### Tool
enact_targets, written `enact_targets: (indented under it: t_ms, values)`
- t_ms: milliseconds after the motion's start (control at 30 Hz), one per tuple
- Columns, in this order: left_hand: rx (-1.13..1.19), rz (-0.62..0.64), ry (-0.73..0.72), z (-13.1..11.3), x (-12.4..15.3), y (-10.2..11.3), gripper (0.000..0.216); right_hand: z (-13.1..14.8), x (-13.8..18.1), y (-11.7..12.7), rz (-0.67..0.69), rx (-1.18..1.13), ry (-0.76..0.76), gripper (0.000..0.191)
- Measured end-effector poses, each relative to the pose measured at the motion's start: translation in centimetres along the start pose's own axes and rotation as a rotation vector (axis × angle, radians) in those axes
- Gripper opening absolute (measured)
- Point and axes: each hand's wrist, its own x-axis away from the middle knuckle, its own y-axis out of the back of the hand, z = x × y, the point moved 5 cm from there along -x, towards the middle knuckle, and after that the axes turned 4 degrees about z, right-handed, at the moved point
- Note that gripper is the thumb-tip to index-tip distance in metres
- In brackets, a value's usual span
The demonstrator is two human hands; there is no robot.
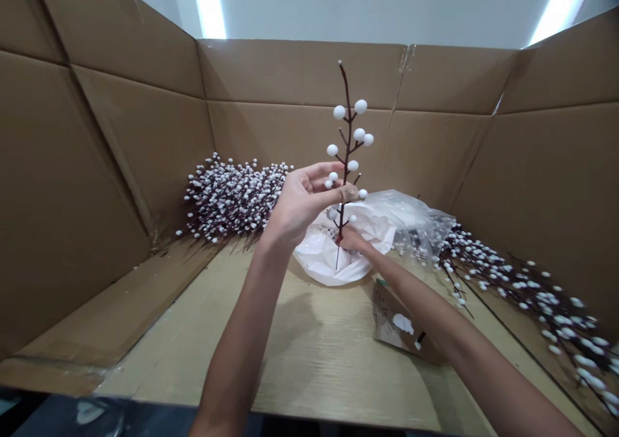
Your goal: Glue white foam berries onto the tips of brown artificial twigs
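I hold an artificial branch (347, 134) upright in front of me; it has a dark brown stem with several white berries. My left hand (302, 202) pinches the stem near its middle between thumb and forefinger, the other fingers spread. My right hand (352, 238) grips the stem lower down, by a red mark, just above a white plastic bag (333, 263). The thin wire end of the stem hangs down in front of the bag.
Tall cardboard walls (97, 166) surround the wooden tabletop (309, 353). A heap of berry branches (227, 195) lies at the back left, another heap (532, 295) along the right. A clear plastic bag (416, 221) and a small printed carton (396, 321) lie near my right arm.
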Motion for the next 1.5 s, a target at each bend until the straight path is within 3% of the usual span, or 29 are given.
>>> enact_targets:
  t_ms: [167, 333, 500, 600, 667, 833, 1133, 1367, 1500]
  values:
    - [0.028, 0.037, -0.006, 0.0, -0.2, 0.0, 0.050, 0.4, 1.2, 0.9, -0.084, -0.120, 0.017, 0.018]
    - [0.054, 0.032, -0.002, 0.2, -0.3, -0.1, 0.067, 1.8, 4.2, 2.9, -0.155, -0.394, 0.099, 0.013]
    - [0.021, 0.037, -0.012, 0.2, -0.2, -0.3, 0.069, 4.4, 9.1, 7.5, -0.147, -0.714, 0.214, 0.038]
    - [-0.009, 0.046, -0.005, 0.1, -0.1, -0.5, 0.069, 6.3, 12.4, 10.9, -0.179, -1.097, 0.313, 0.032]
    - [-0.026, 0.056, 0.006, 0.0, 0.0, -0.7, 0.071, 7.6, 14.3, 12.8, -0.218, -1.199, 0.394, 0.023]
    - [-0.046, 0.055, 0.015, -0.5, 0.4, -1.5, 0.071, 10.1, 17.4, 15.0, -0.240, -1.258, 0.530, 0.010]
    - [-0.030, 0.053, 0.050, -0.6, 1.0, -2.7, 0.070, 12.4, 19.5, 15.7, -0.255, -1.338, 0.627, 0.007]
    - [-0.049, 0.082, 0.046, -0.4, 1.1, -3.3, 0.063, 12.9, 20.8, 16.3, -0.474, -1.178, 0.692, 0.011]
    - [-0.071, 0.091, 0.046, -0.4, 1.1, -3.6, 0.064, 13.2, 21.2, 16.2, -0.516, -1.102, 0.712, 0.011]
